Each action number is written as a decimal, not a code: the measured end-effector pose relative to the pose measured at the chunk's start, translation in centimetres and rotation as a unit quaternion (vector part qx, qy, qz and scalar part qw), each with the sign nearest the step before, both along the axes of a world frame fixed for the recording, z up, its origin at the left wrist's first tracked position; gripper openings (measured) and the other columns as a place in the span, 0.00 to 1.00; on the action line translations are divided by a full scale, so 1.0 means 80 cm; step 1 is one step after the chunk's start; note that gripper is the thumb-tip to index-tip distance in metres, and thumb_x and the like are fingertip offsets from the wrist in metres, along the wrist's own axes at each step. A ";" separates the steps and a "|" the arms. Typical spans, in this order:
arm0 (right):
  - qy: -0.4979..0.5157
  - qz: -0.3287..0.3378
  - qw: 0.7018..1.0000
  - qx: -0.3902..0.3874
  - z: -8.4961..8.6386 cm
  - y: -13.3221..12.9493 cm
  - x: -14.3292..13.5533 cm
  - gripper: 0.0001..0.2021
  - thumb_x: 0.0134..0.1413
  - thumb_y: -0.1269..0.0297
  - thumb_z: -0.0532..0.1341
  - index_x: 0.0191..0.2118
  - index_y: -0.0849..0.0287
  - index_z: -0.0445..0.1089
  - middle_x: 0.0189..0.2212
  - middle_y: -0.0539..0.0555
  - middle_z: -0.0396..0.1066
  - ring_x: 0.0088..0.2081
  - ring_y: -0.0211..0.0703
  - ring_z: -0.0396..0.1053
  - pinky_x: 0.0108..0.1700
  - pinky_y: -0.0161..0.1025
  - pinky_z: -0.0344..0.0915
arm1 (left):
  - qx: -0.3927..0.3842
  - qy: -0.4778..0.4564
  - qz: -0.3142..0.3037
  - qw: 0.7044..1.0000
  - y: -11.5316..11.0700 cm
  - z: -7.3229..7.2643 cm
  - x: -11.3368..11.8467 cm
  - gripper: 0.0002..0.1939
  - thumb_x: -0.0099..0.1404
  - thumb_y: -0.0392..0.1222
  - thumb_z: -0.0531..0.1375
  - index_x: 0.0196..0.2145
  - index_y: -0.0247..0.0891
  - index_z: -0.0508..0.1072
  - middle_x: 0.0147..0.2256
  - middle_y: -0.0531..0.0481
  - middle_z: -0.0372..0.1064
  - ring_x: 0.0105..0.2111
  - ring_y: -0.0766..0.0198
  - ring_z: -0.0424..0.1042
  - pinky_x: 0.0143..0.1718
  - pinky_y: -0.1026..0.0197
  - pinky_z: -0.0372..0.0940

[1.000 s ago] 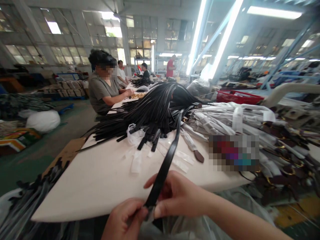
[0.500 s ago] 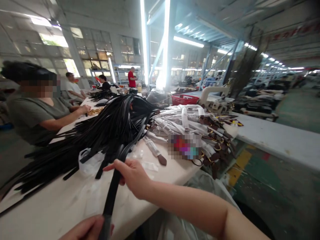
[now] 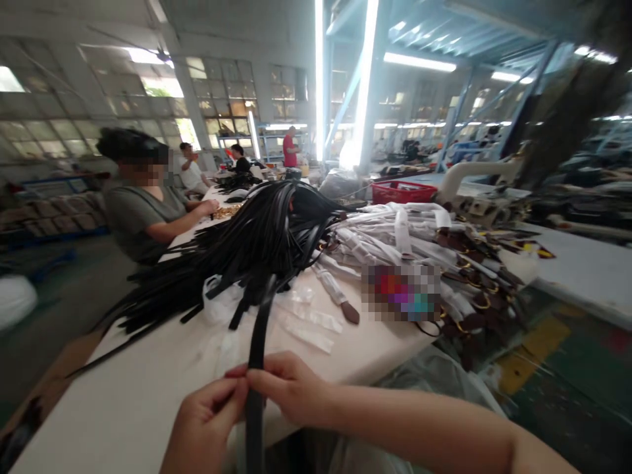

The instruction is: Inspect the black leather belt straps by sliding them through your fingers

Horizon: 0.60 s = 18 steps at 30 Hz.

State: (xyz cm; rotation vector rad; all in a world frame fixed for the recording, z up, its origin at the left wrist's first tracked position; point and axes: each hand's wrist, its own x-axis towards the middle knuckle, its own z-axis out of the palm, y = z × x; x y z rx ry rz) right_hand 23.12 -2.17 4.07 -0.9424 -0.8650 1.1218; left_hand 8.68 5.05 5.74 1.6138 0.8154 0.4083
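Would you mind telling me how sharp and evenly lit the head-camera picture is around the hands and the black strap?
Head view: the left hand, right hand and black strap are softly motion-blurred; ceiling light strips blow out to white glare; edges smear and bend, so the right-side floor is indistinct.

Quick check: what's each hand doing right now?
Left hand: closed on the black strap.
Right hand: closed on the same black strap.

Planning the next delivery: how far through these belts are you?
Done: white-wrapped belts are heaped at the table's right. In hand: left hand and right hand grip one black strap. Left: a big bare black pile remains.
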 end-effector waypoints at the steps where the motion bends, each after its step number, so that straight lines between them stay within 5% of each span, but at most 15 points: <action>1: 0.024 0.014 1.000 -0.006 -0.001 -0.001 0.001 0.23 0.47 0.47 0.69 0.44 0.59 0.79 0.34 0.54 0.77 0.39 0.46 0.72 0.48 0.45 0.65 | 0.002 -0.001 0.004 1.000 -0.003 0.004 0.001 0.20 0.51 0.58 0.68 0.29 0.37 0.82 0.28 0.49 0.80 0.32 0.53 0.77 0.37 0.61 0.71; 6: 0.141 -0.120 0.983 -0.017 0.014 0.016 0.015 0.20 0.51 0.46 0.65 0.34 0.61 0.79 0.40 0.59 0.78 0.46 0.50 0.72 0.53 0.47 0.65 | 0.010 0.016 0.010 1.000 -0.015 0.011 0.003 0.19 0.53 0.55 0.63 0.24 0.33 0.81 0.25 0.44 0.79 0.29 0.53 0.75 0.33 0.60 0.67; 8: 0.088 -0.099 0.991 -0.017 0.012 0.013 0.003 0.17 0.49 0.50 0.68 0.32 0.62 0.80 0.36 0.58 0.78 0.45 0.50 0.72 0.53 0.46 0.64 | -0.001 -0.007 0.023 1.000 -0.015 0.011 -0.001 0.19 0.54 0.54 0.63 0.24 0.32 0.80 0.24 0.44 0.78 0.28 0.55 0.74 0.32 0.60 0.66; 12: -0.023 0.017 1.000 -0.002 0.005 -0.007 -0.026 0.20 0.48 0.54 0.71 0.46 0.57 0.78 0.40 0.55 0.79 0.45 0.51 0.74 0.52 0.49 0.65 | -0.001 -0.041 0.047 0.998 -0.014 0.006 -0.019 0.17 0.54 0.51 0.63 0.20 0.32 0.77 0.19 0.48 0.72 0.23 0.62 0.68 0.26 0.64 0.60; 18: 0.033 -0.071 0.994 0.076 0.052 0.035 -0.043 0.19 0.55 0.47 0.65 0.37 0.59 0.79 0.40 0.59 0.80 0.46 0.50 0.75 0.57 0.50 0.64 | 0.005 -0.048 0.083 0.995 -0.015 0.024 -0.058 0.16 0.57 0.49 0.61 0.21 0.34 0.79 0.24 0.44 0.78 0.26 0.58 0.74 0.30 0.62 0.66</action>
